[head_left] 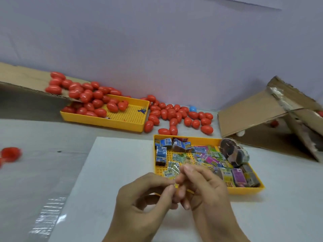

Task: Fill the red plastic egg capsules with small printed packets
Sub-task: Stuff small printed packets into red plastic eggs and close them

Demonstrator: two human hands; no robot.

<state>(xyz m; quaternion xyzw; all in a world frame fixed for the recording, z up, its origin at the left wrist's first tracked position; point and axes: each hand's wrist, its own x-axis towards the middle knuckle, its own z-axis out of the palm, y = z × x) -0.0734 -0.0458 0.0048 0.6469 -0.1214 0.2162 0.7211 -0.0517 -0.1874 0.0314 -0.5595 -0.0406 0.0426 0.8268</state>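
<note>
Overhead, a pale wall (157, 41) backs the grey table (26, 172)

Closed red egg capsules (181, 117) lie loose on the table in a cluster well beyond the hands, with one blue capsule (192, 108) at the cluster's far edge. More red capsules (92, 100) are heaped in a yellow perforated tray (132, 119) far ahead and to the left of the hands. Small printed packets (206, 158) lie flat and overlapping in a second yellow tray (244, 189), just beyond and to the right of the hands; blue box-shaped packets (161, 153) stand along its left side.
</note>
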